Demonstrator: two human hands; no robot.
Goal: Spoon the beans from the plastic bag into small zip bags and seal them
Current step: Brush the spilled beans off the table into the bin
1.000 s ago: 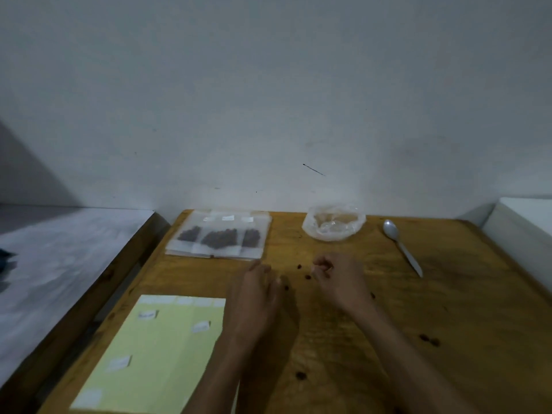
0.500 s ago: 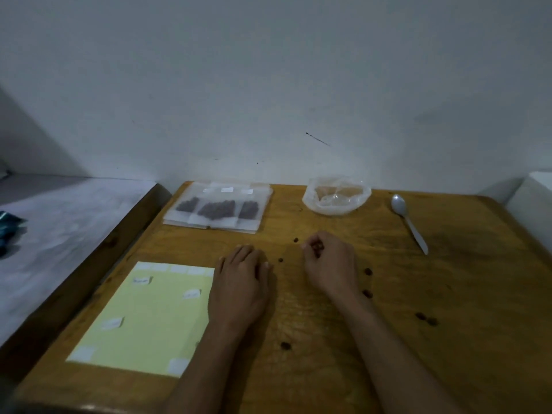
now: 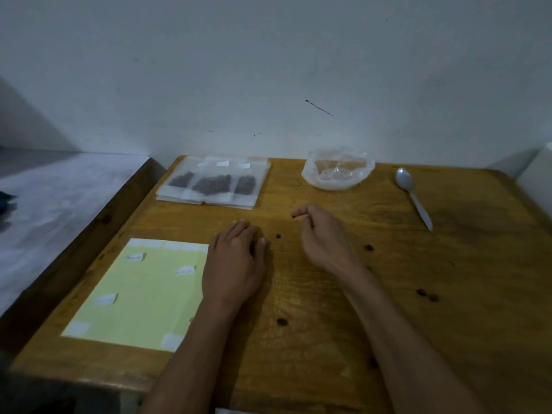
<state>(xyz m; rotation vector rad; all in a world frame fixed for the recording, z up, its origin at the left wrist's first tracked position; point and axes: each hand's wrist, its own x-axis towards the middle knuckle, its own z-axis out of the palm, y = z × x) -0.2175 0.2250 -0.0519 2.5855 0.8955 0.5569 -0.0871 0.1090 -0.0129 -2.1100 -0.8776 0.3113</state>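
Observation:
A crumpled clear plastic bag [image 3: 337, 171] sits at the back of the wooden table [image 3: 448, 264] and looks nearly empty. Left of it lie small zip bags [image 3: 213, 183] with dark beans in them. A metal spoon [image 3: 413, 198] rests to the right of the plastic bag. Several loose beans [image 3: 369, 248] are scattered over the table. My left hand [image 3: 236, 264] lies flat, palm down, mid-table. My right hand [image 3: 322, 234] has curled fingers, and its fingertips pinch a dark bean [image 3: 294, 216].
A pale yellow sheet [image 3: 134, 294] with small white labels lies at the front left, its edge under my left hand. A grey surface [image 3: 44, 210] adjoins the table on the left, a white object [image 3: 537, 174] on the right. The wall stands right behind.
My right hand's fingertips have reached left to a loose bean and closed on it. My left hand has stayed flat. The view has tilted down.

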